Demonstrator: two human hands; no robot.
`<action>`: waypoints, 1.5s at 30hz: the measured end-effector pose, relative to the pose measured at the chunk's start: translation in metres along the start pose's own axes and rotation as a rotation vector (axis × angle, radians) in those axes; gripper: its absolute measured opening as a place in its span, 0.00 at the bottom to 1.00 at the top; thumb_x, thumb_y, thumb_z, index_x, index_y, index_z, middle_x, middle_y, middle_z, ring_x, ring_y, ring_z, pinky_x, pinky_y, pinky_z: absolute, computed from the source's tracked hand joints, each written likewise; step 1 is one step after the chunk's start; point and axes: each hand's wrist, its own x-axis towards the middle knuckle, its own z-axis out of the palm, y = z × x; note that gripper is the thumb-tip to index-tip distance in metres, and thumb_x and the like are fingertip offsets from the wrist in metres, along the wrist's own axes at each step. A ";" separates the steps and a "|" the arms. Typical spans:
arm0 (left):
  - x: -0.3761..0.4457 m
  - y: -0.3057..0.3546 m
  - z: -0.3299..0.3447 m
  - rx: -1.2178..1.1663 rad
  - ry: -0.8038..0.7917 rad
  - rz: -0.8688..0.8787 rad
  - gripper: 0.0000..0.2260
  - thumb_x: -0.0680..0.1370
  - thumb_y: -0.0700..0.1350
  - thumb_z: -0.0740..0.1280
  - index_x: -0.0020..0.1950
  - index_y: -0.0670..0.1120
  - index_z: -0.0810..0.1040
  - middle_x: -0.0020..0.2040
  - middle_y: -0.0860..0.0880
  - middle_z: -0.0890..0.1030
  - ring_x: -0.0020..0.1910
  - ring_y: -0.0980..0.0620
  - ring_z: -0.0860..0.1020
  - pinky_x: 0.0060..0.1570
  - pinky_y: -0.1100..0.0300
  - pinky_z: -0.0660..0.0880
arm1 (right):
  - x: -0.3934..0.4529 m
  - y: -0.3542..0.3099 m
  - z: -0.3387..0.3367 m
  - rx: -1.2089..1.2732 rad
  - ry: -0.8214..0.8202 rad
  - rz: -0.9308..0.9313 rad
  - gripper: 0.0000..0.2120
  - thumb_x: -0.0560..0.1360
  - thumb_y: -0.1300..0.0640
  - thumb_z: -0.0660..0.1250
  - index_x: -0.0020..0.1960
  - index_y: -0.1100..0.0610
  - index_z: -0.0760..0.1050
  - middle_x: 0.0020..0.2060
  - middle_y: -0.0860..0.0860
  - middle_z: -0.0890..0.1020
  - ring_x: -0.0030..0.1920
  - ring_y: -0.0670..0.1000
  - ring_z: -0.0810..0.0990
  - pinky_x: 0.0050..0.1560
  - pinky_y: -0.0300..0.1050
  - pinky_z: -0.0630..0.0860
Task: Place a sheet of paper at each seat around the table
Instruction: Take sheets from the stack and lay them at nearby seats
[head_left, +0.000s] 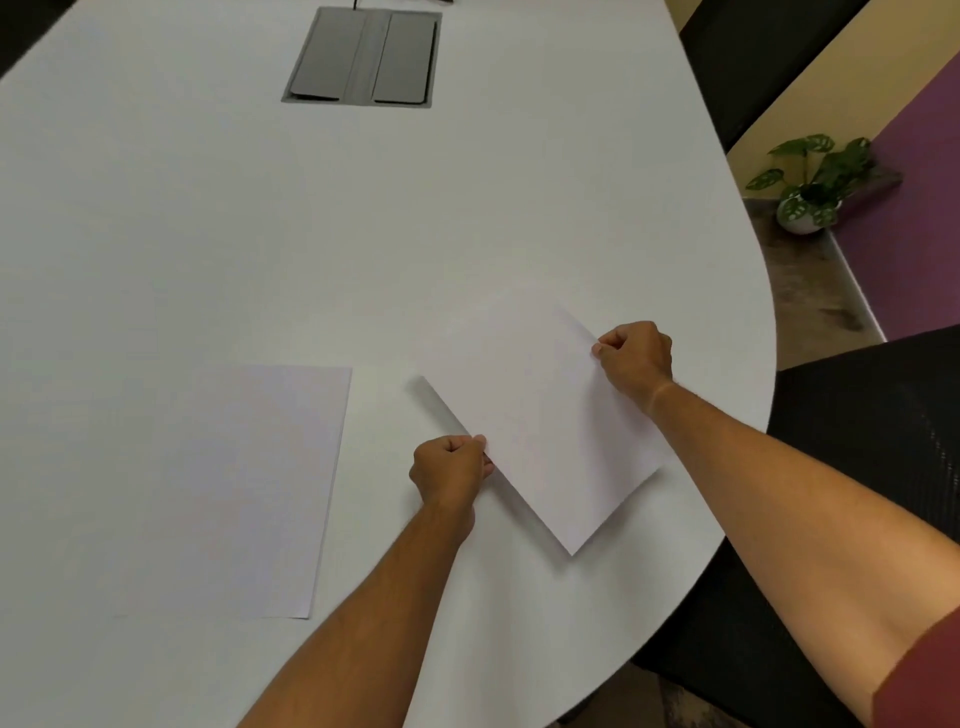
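A white sheet of paper (540, 415) is turned at an angle near the rounded right end of the white table (260, 234). My left hand (449, 475) pinches its near-left edge. My right hand (636, 361) pinches its far-right edge. The sheet's near corner lies low over the table; I cannot tell whether it touches. A second white sheet (234, 488) lies flat on the table to the left, apart from both hands.
A grey cable hatch (363, 57) is set into the table's middle at the back. A black mesh chair (872, 441) stands at the table's right end, another black chair (748, 62) farther back. A potted plant (810, 182) sits on the floor by a purple wall.
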 end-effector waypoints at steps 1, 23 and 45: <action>0.002 -0.001 0.004 -0.006 0.009 -0.020 0.07 0.74 0.38 0.72 0.35 0.42 0.81 0.38 0.45 0.84 0.33 0.51 0.84 0.38 0.60 0.82 | 0.007 0.001 0.002 -0.006 -0.012 -0.004 0.07 0.74 0.62 0.68 0.42 0.64 0.82 0.43 0.56 0.84 0.47 0.55 0.81 0.52 0.49 0.79; 0.030 0.000 0.041 0.145 0.095 -0.082 0.06 0.70 0.40 0.75 0.36 0.41 0.82 0.28 0.48 0.83 0.26 0.53 0.83 0.36 0.59 0.82 | 0.063 0.024 0.036 -0.051 -0.033 -0.033 0.04 0.73 0.61 0.70 0.44 0.61 0.82 0.44 0.55 0.84 0.43 0.52 0.78 0.45 0.41 0.72; 0.014 0.022 0.016 0.884 -0.052 0.838 0.32 0.75 0.56 0.67 0.76 0.48 0.62 0.74 0.45 0.66 0.73 0.46 0.65 0.70 0.50 0.63 | 0.002 0.009 0.025 -0.542 0.065 -0.509 0.36 0.75 0.40 0.62 0.75 0.59 0.61 0.73 0.60 0.66 0.71 0.60 0.65 0.66 0.57 0.64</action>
